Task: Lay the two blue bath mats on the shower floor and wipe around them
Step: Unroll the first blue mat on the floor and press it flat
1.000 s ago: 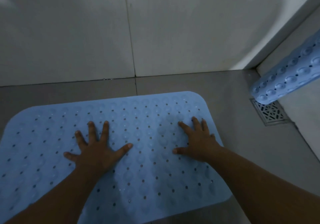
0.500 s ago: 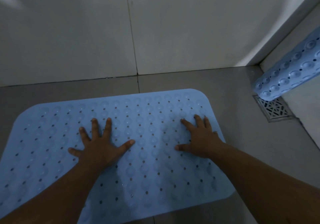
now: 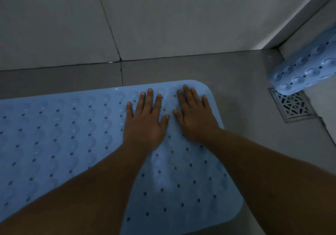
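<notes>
Head view looks down on a blue bath mat [image 3: 63,143] lying flat on the grey shower floor [image 3: 245,93], filling the lower left and centre of the frame. The left hand [image 3: 145,120] and right hand [image 3: 194,116] lie side by side near the mat's upper right corner, palms down, fingers straight and pressing on the perforated surface, gripping nothing; the thumbs sit just beside each other. At the right edge of the frame the second blue mat [image 3: 305,71] stands rolled or curled, suction cups outward, its lower end over the square metal drain grate [image 3: 292,105]; whether it touches the grate cannot be told. White wall tiles [image 3: 163,16] fill the upper frame.
</notes>
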